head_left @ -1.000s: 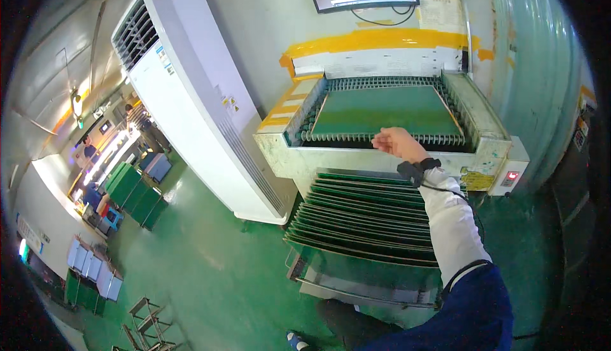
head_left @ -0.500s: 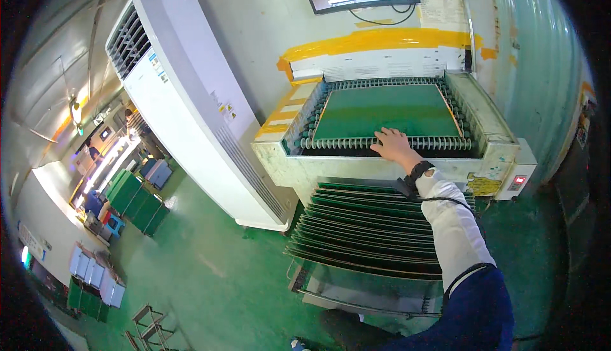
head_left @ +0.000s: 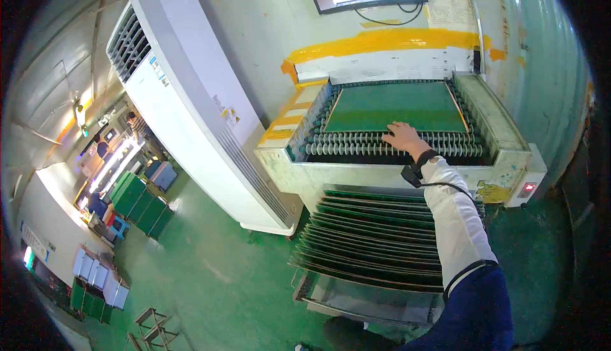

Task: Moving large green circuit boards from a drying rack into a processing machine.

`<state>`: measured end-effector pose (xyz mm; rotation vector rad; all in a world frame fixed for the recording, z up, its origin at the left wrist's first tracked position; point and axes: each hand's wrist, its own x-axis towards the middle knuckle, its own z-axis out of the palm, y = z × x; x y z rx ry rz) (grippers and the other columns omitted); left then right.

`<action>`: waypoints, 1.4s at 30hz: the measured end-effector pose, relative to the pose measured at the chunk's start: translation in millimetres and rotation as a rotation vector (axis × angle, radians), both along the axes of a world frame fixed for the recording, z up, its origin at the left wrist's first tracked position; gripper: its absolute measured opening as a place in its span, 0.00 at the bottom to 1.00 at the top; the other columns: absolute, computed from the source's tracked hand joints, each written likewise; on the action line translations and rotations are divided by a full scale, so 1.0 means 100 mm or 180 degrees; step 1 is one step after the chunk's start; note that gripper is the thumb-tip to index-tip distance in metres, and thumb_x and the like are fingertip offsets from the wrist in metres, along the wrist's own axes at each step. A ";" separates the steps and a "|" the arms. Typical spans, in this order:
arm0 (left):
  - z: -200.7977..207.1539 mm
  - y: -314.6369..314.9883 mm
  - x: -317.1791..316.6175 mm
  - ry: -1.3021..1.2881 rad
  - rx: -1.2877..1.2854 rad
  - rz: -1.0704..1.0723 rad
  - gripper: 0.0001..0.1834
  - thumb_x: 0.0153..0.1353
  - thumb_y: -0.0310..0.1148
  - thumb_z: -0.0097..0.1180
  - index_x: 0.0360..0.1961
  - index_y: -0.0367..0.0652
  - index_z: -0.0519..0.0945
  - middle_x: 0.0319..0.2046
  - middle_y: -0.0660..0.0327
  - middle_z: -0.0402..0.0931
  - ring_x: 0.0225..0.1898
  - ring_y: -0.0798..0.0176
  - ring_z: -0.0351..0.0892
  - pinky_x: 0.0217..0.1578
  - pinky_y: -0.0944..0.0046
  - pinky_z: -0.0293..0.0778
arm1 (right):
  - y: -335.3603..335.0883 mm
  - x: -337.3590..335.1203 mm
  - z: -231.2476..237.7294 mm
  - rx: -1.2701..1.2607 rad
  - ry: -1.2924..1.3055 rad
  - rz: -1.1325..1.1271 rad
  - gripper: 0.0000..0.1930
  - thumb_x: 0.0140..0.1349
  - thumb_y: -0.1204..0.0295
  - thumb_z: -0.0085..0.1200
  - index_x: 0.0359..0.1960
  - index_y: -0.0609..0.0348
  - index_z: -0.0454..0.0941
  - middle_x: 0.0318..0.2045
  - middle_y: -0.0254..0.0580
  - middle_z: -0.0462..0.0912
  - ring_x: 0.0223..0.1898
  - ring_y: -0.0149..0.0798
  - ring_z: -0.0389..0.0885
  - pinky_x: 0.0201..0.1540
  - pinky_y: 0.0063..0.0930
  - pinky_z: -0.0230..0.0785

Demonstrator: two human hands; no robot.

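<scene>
1. Fingers of the right hand (head_left: 403,137) lie spread and flat on the near edge of the green panel (head_left: 396,106), clamped on nothing.
2. Under the palm run the grey conveyor rollers (head_left: 356,144) that carry the panel.
3. Below the wrist stands a rack of stacked green panels (head_left: 372,239).
4. Left of the rack stands a white cabinet (head_left: 184,103).

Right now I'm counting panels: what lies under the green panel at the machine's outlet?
Ribbed rollers carry the green panel, with the right hand at its near edge. Whatever lies beneath the rollers is covered.
</scene>
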<state>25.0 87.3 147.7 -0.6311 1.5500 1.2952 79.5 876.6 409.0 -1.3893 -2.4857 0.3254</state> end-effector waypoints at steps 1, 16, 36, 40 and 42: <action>0.10 0.03 0.02 -0.0024 -0.0010 0.0026 0.16 0.60 0.40 0.56 0.44 0.39 0.77 0.35 0.56 0.79 0.36 0.58 0.78 0.38 0.62 0.74 | -0.03 0.02 -0.01 -0.0033 0.0028 0.0065 0.35 0.60 0.44 0.44 0.65 0.50 0.61 0.68 0.46 0.54 0.69 0.51 0.49 0.67 0.50 0.44; -1.38 -0.75 -0.20 -0.0118 0.0853 0.0281 0.18 0.63 0.38 0.52 0.47 0.36 0.69 0.40 0.45 0.77 0.39 0.48 0.80 0.37 0.55 0.78 | -2.57 0.63 0.15 -0.0515 0.0862 0.2497 0.18 0.61 0.59 0.53 0.47 0.58 0.76 0.48 0.48 0.77 0.52 0.49 0.74 0.56 0.37 0.65; -1.00 -0.87 0.00 0.0306 0.1049 0.0698 0.10 0.58 0.39 0.58 0.33 0.44 0.79 0.22 0.66 0.76 0.18 0.72 0.67 0.16 0.74 0.58 | -4.45 1.07 -0.42 0.0738 -0.0637 0.2491 0.29 0.57 0.60 0.55 0.56 0.65 0.67 0.62 0.56 0.60 0.64 0.52 0.57 0.65 0.44 0.52; -0.86 -0.89 0.05 0.0258 0.1144 0.0719 0.11 0.58 0.40 0.58 0.34 0.43 0.79 0.22 0.65 0.76 0.18 0.71 0.68 0.17 0.74 0.60 | -4.56 1.07 -0.42 0.0931 -0.0635 0.2430 0.28 0.56 0.61 0.56 0.55 0.63 0.68 0.60 0.56 0.63 0.63 0.53 0.60 0.63 0.42 0.55; -0.85 -0.90 0.06 0.0297 0.1060 0.0747 0.12 0.58 0.40 0.58 0.35 0.43 0.79 0.23 0.64 0.77 0.18 0.70 0.69 0.17 0.74 0.60 | -4.59 1.05 -0.44 0.0632 -0.0432 0.2465 0.27 0.56 0.62 0.56 0.55 0.62 0.68 0.59 0.55 0.64 0.61 0.53 0.62 0.61 0.42 0.58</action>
